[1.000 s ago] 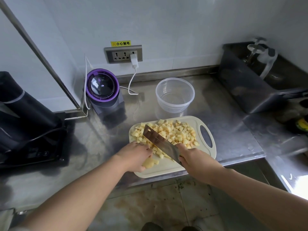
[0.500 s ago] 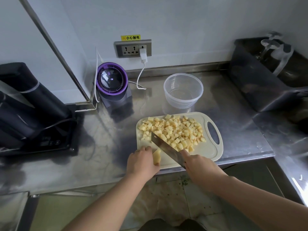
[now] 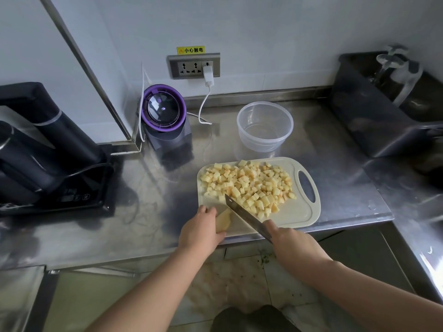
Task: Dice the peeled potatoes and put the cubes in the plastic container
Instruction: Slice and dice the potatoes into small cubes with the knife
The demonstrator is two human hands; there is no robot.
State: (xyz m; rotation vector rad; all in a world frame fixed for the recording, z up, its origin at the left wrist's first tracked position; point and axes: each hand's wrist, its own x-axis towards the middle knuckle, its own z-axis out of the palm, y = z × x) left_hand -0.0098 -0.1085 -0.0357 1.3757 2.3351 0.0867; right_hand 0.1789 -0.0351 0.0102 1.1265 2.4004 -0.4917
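Your left hand [image 3: 202, 230] curled over an uncut potato piece [image 3: 224, 222] at the near left corner of the cutting board [image 3: 294, 212], fingers bent against it. Your right hand [image 3: 290, 243] was wrapped tight around the handle of a knife [image 3: 244, 218]. Its broad blade slanted up and to the left, just beside the piece; whether the edge touched it could not be told. The far end of the blade reached the near edge of a heap of potato cubes [image 3: 249, 183], which covered the far half of the board. The board sat at the front edge of a steel counter [image 3: 155, 212]. Just behind it stood 1 round plastic container [image 3: 261, 143], clear, its bare bottom showing through. To the left rear stood a purple-rimmed blender [image 3: 164, 111] beneath a wall socket [image 3: 189, 67], where a white charger [image 3: 208, 73] was plugged in. A dark bin [image 3: 359, 116] at the right held a blurred clear plastic item. A black appliance [image 3: 48, 144] filled the left end.
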